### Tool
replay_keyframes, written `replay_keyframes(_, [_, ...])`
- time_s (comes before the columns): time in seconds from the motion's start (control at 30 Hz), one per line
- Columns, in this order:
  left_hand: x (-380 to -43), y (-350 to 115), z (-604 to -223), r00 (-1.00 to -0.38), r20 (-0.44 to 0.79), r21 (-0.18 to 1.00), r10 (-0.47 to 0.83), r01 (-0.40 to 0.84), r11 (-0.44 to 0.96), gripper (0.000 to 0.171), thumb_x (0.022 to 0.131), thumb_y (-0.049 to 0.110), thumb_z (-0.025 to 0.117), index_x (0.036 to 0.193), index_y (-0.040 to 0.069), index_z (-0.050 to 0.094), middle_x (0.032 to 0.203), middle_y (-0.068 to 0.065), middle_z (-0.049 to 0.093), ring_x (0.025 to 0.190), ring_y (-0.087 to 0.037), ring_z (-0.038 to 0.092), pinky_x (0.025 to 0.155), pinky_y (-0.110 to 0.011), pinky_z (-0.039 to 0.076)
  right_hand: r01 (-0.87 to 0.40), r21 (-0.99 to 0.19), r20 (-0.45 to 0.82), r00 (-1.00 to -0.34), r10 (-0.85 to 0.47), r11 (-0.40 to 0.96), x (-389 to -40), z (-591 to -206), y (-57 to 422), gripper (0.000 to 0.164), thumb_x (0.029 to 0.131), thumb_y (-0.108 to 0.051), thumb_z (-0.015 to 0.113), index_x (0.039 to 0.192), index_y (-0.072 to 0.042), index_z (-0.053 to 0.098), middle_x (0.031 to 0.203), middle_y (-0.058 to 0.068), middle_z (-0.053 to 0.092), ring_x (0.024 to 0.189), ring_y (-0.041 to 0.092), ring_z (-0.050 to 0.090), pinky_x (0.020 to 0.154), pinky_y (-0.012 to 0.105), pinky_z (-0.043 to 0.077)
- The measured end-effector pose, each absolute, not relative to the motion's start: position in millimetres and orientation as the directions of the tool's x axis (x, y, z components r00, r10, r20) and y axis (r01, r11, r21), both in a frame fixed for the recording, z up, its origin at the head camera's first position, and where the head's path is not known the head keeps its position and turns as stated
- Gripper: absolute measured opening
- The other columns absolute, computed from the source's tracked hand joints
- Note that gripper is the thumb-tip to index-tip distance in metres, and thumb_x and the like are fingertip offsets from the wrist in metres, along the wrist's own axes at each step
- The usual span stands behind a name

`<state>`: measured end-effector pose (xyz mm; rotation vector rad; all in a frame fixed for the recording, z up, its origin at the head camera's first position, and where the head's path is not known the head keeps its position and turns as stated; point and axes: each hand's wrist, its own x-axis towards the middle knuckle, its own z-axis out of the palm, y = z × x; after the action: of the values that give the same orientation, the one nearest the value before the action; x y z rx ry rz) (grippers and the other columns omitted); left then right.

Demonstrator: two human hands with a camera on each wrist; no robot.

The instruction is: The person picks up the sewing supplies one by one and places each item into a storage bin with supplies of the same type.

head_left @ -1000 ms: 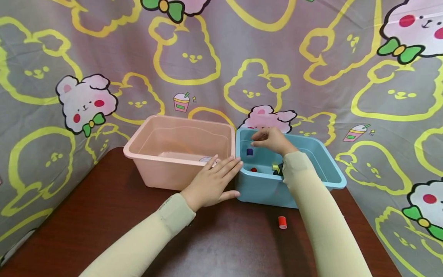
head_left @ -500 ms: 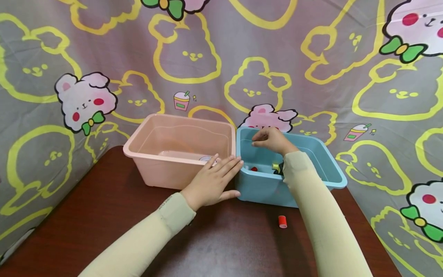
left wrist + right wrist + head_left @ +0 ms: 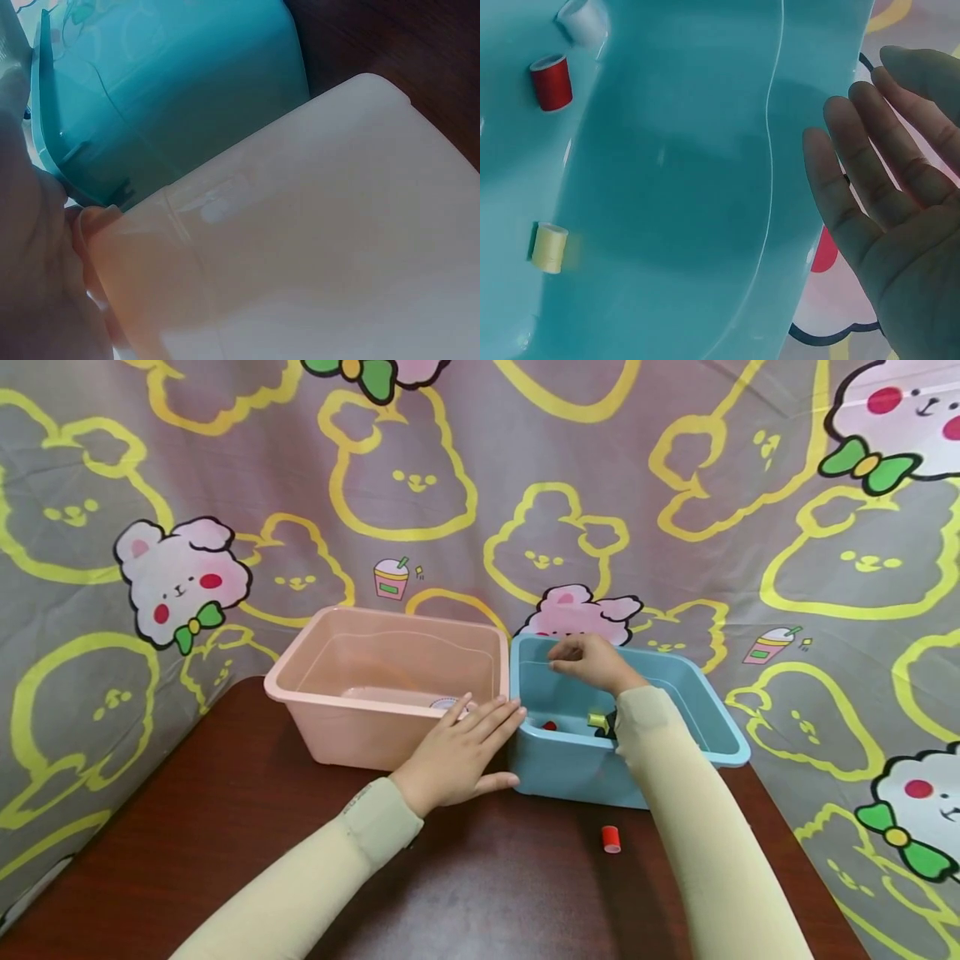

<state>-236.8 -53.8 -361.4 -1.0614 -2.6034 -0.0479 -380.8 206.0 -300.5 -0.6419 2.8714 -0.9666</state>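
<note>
My left hand [image 3: 459,753] rests, fingers straight, on the front rims where the pink bin [image 3: 352,727] and the blue bin [image 3: 577,772] meet. Above the inside of the blue bin is my right hand [image 3: 592,662]. Its fingers are loosely bent, and the right wrist view shows nothing in the palm [image 3: 922,270]. On the bin's floor lie a red thread spool [image 3: 552,84] and a yellow thread spool [image 3: 550,247]. A pale spool [image 3: 585,22] is near the red one. Another red spool [image 3: 611,839] sits on the table in front of the blue bin.
Both bins stand side by side on a dark wooden table [image 3: 465,893]. A patterned curtain [image 3: 480,460] hangs close behind them. Inside the pink bin a round printed label [image 3: 446,702] shows on the floor.
A purple spool, seen under my right hand a second ago, has gone from that spot in the head view. Both hands have hardly moved.
</note>
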Motion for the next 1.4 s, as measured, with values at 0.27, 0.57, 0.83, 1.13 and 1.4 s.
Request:
replay_keyframes(0.27, [-234.7, -54.6, -359.4, -0.672, 0.304, -0.078, 0.676, 0.689, 0.72, 0.086, 0.099, 0.062, 0.05, 0.163, 0.012, 0.022, 0.168, -0.005, 0.021, 0.155, -0.022, 0.018, 0.125, -0.051, 0.009, -0.388, -0.573, 0.118, -0.911, -0.396, 0.722, -380.3, -294.6, 211.6, 0.025, 0.1, -0.017, 0.066, 0.116, 0.001, 0.072, 0.109, 0.015, 0.07, 0.103, 0.03, 0.063, 0.093, 0.047, 0.053])
replay_keyframes(0.57, [-235.7, -52.9, -359.0, -0.656, 0.317, -0.082, 0.685, 0.7, 0.709, 0.086, 0.098, 0.061, 0.052, 0.162, 0.011, 0.025, 0.168, -0.006, 0.024, 0.154, -0.024, 0.021, 0.124, -0.052, 0.012, -0.396, -0.583, 0.124, -0.906, -0.405, 0.709, -375.6, -282.0, 212.4, 0.023, 0.099, -0.018, 0.066, 0.114, -0.001, 0.073, 0.107, 0.017, 0.071, 0.096, 0.03, 0.067, 0.086, 0.043, 0.056])
replay_keyframes(0.83, [-235.3, -53.4, -357.5, -0.675, 0.298, -0.082, 0.675, 0.686, 0.723, 0.082, 0.101, 0.061, 0.046, 0.163, 0.012, 0.022, 0.168, -0.004, 0.022, 0.155, -0.022, 0.019, 0.125, -0.05, 0.01, -0.418, -0.598, 0.154, -0.897, -0.414, 0.683, -372.9, -266.6, 209.6, 0.024, 0.1, -0.019, 0.066, 0.114, -0.001, 0.073, 0.106, 0.019, 0.072, 0.097, 0.035, 0.068, 0.087, 0.044, 0.056])
replay_keyframes(1.13, [-235.8, -52.5, -357.5, -0.675, 0.297, -0.097, 0.675, 0.682, 0.725, 0.077, 0.104, 0.058, 0.042, 0.163, 0.013, 0.022, 0.168, -0.003, 0.021, 0.155, -0.021, 0.018, 0.125, -0.05, 0.011, -0.446, -0.592, 0.207, -0.889, -0.409, 0.671, -364.7, -254.6, 213.4, 0.021, 0.098, -0.02, 0.069, 0.111, -0.006, 0.075, 0.099, 0.01, 0.073, 0.095, 0.034, 0.068, 0.084, 0.039, 0.056])
replay_keyframes(1.4, [-235.2, -53.2, -357.3, -0.678, 0.294, -0.093, 0.673, 0.681, 0.727, 0.077, 0.104, 0.059, 0.041, 0.163, 0.012, 0.022, 0.168, -0.004, 0.021, 0.155, -0.021, 0.018, 0.125, -0.05, 0.01, -0.451, -0.607, 0.232, -0.888, -0.398, 0.654, -352.2, -251.7, 220.0, 0.023, 0.098, -0.024, 0.069, 0.113, -0.008, 0.076, 0.102, 0.008, 0.073, 0.096, 0.028, 0.067, 0.085, 0.039, 0.053])
